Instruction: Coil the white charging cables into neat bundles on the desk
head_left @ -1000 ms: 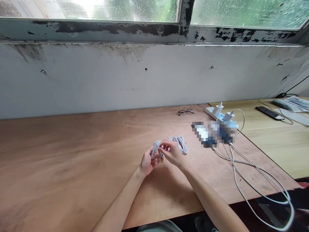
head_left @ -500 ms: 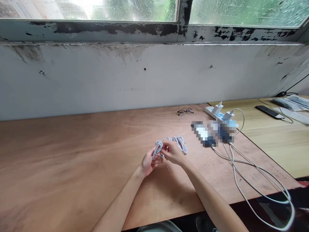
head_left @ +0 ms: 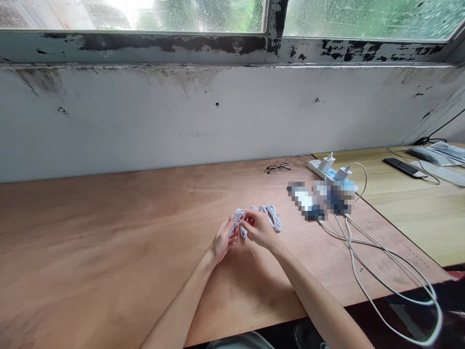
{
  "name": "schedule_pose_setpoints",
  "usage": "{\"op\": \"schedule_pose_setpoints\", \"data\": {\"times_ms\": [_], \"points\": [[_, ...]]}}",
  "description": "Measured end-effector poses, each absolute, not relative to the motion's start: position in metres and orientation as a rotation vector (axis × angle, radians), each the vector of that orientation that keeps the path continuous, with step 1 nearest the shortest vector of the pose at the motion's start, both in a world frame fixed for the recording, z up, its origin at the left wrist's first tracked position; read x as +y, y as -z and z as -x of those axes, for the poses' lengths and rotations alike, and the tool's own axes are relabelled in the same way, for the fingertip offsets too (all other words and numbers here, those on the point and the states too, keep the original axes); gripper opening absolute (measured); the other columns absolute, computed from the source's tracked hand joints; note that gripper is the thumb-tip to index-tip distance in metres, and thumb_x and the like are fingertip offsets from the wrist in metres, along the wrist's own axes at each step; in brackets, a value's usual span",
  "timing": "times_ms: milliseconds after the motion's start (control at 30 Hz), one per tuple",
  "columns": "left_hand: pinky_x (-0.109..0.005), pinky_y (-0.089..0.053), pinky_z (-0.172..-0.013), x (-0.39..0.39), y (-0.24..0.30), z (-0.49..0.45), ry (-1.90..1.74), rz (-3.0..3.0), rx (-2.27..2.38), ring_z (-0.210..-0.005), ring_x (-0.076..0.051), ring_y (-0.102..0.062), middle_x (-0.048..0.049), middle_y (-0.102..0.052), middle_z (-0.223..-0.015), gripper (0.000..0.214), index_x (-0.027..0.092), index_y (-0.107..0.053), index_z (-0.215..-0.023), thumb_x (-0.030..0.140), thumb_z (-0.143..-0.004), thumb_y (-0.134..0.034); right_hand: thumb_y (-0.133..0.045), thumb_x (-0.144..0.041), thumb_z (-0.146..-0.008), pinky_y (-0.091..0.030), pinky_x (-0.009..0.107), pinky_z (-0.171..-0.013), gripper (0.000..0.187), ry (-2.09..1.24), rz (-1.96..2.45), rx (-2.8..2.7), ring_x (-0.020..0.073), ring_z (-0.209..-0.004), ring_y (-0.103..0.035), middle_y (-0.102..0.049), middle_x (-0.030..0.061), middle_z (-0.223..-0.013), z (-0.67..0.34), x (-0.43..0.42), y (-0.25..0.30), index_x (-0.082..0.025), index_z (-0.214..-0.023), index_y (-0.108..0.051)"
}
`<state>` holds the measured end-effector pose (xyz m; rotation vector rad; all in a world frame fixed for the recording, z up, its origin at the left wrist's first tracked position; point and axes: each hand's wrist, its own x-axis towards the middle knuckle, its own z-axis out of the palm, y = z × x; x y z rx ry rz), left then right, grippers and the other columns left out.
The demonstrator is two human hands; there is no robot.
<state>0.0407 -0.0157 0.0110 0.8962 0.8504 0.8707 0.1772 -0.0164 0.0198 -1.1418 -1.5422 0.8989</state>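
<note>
My left hand (head_left: 222, 240) is closed around a small coil of white cable (head_left: 238, 219), held just above the wooden table (head_left: 109, 232). My right hand (head_left: 259, 229) pinches the same coil from the right, fingers pressed together at its middle. Just behind my right hand, more coiled white cables (head_left: 272, 215) lie on the table. A tiny white twist tie (head_left: 253, 253) lies on the wood below my hands.
Black glasses (head_left: 279, 168) lie near the wall. A white power strip (head_left: 329, 173) with two chargers sits to the right, its long cables (head_left: 378, 261) trailing off the table edge. A lighter table (head_left: 410, 208) at the right holds a dark phone (head_left: 402, 167).
Both hands stayed almost in place while the fingers worked on the coil; the left hand's grip shifted slightly lower on it.
</note>
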Motion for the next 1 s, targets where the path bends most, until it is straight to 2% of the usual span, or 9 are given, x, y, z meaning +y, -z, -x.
{"op": "schedule_pose_setpoints", "data": {"times_ms": [367,633,867,1000], "points": [[-0.021,-0.009,-0.042,-0.014,-0.006,-0.044,-0.944,-0.967,0.881,-0.043,-0.003,-0.016,0.0087,-0.024,-0.053,0.052,0.017,-0.037,-0.06,0.064,-0.068,-0.057,-0.05,-0.015,-0.076,-0.032,0.023,-0.051,0.013,-0.9,1.175,-1.605,0.0116,-0.054,-0.046,-0.056,-0.0006,-0.059,-0.175,-0.018,-0.02,-0.018,-0.065,-0.057],[-0.021,-0.019,-0.046,-0.018,-0.005,-0.051,-0.954,-1.007,0.923,-0.052,-0.005,-0.029,0.0039,-0.039,-0.061,0.051,0.014,-0.051,-0.073,0.064,-0.071,-0.054,-0.048,-0.015,-0.076,-0.033,0.023,-0.053,0.013,-0.857,1.232,-1.619,0.0108,-0.055,-0.045,-0.052,-0.0013,-0.06,-0.174,-0.019,-0.021,-0.018,-0.064,-0.051],[-0.022,-0.014,-0.044,-0.016,-0.008,-0.041,-0.844,-1.091,0.855,-0.05,-0.006,-0.02,0.0052,-0.032,-0.059,0.047,0.014,-0.051,-0.075,0.062,-0.074,-0.053,-0.052,-0.027,-0.077,-0.032,0.021,-0.048,0.014,-1.331,1.052,-1.539,0.0091,-0.053,-0.044,-0.052,-0.0016,-0.061,-0.185,-0.012,-0.021,-0.016,-0.068,-0.055],[-0.023,-0.014,-0.043,-0.014,-0.007,-0.04,-0.871,-1.206,0.875,-0.047,-0.006,-0.018,0.007,-0.026,-0.055,0.045,0.016,-0.047,-0.072,0.061,-0.076,-0.05,-0.056,-0.028,-0.074,-0.029,0.02,-0.045,0.015,-1.401,1.064,-1.491,0.0074,-0.051,-0.04,-0.05,-0.0023,-0.059,-0.187,-0.012,-0.023,-0.015,-0.067,-0.056]]}}
